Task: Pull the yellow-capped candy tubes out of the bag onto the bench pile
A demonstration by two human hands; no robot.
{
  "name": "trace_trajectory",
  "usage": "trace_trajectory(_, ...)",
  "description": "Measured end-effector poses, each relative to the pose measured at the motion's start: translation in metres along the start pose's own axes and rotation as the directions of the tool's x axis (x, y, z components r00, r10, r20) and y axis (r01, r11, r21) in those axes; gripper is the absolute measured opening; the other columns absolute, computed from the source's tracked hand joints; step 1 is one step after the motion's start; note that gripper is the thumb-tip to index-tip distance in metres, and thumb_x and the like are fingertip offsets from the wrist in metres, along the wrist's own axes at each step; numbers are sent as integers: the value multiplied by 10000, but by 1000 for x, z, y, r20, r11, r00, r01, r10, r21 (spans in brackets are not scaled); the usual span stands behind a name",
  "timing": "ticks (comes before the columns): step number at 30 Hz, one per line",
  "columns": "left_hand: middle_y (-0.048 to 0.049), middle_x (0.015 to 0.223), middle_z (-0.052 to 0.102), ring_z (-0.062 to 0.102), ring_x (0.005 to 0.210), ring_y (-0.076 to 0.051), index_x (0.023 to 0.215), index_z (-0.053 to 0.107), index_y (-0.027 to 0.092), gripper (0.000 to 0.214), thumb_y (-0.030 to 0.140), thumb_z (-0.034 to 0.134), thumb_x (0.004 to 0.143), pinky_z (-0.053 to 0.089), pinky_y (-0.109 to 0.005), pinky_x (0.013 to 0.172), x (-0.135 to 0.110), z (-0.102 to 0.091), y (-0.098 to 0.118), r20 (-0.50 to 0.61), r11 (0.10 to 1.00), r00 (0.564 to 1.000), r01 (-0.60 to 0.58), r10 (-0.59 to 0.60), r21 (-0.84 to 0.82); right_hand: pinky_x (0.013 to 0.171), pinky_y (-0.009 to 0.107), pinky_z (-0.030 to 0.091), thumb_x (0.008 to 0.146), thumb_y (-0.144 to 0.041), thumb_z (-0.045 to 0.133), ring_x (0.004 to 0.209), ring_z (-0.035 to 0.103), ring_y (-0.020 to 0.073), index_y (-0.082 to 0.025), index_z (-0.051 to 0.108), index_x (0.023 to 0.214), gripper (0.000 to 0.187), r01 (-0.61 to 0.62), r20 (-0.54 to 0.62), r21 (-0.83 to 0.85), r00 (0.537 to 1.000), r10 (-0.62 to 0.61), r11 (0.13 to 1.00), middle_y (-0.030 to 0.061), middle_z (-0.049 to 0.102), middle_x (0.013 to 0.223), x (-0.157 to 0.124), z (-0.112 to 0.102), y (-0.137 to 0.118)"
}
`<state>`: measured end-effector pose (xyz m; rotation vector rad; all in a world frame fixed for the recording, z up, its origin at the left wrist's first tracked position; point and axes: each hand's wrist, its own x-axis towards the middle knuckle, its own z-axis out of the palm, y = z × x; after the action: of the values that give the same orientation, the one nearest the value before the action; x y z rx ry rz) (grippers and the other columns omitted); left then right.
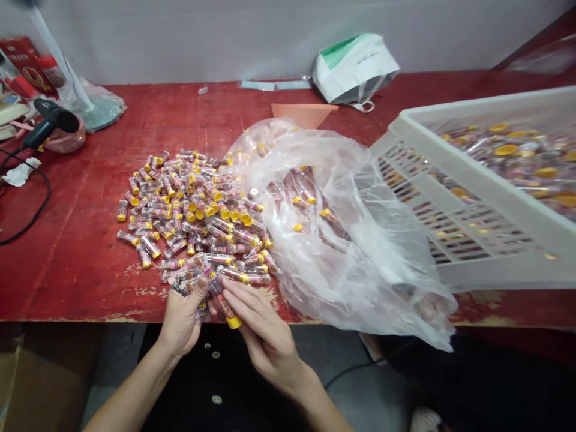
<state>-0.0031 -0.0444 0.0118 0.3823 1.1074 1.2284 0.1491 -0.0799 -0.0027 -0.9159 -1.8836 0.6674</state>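
A heap of several small clear tubes with yellow caps (198,210) lies on the red table (76,252). At the table's near edge my left hand (182,318) is closed round a bundle of tubes and printed labels (189,279). My right hand (258,330) sits beside it, fingers pinching one tube with a yellow cap (227,311) that points down over the edge. Both hands touch each other at the front of the heap.
A crumpled clear plastic bag (342,240) with more tubes spreads right of the heap. A white slotted crate (477,198) full of tubes leans at the right. A black heat gun (47,120) with cable, an orange funnel (302,114) and a white bag (353,66) lie farther back.
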Motion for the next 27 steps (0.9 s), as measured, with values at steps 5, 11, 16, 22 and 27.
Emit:
trace_trajectory(5,-29,752,717,613,535,-108,877,655,157,425,393,880,604,439,-185,416,-1,-1,-2,-12,1000,1000,-8,8,-4,1038,457,501,903,9,489,1274,574,251,-281,503,1438,609,-57,-70,23,996,58,998,100,610,1385,-4,6,-5)
trace_trajectory(11,-74,909,750,726,774,-182,975,671,169,313,353,790,751,430,-148,423,6,0,4,-48,971,983,167,-177,-174,975,367,551,944,-59,501,1150,647,206,-337,623,1316,480,-262,-167,272,935,313,926,56,689,1234,-13,11,-8)
trace_trajectory(16,-36,851,718,693,685,-102,961,678,154,174,234,734,817,384,-103,372,12,0,10,-3,876,941,314,-339,-367,960,340,548,940,-55,513,1139,644,200,-330,628,1314,479,-222,-134,280,954,267,934,66,675,1226,-14,5,-2)
trace_trajectory(22,-38,795,692,644,611,-76,1010,684,131,200,229,713,838,379,-108,375,6,5,6,-35,876,930,332,-366,-349,906,302,541,933,-40,524,1051,644,174,-306,649,1292,464,-214,-132,299,956,262,930,68,659,1129,-9,4,-3)
trace_trajectory(27,-53,833,716,668,702,-103,902,695,119,191,89,782,734,393,-115,418,11,2,4,-120,952,972,164,-200,-257,921,288,528,939,-50,525,1072,634,168,-308,648,1293,455,-236,-105,319,954,282,918,66,657,1147,-13,3,-1)
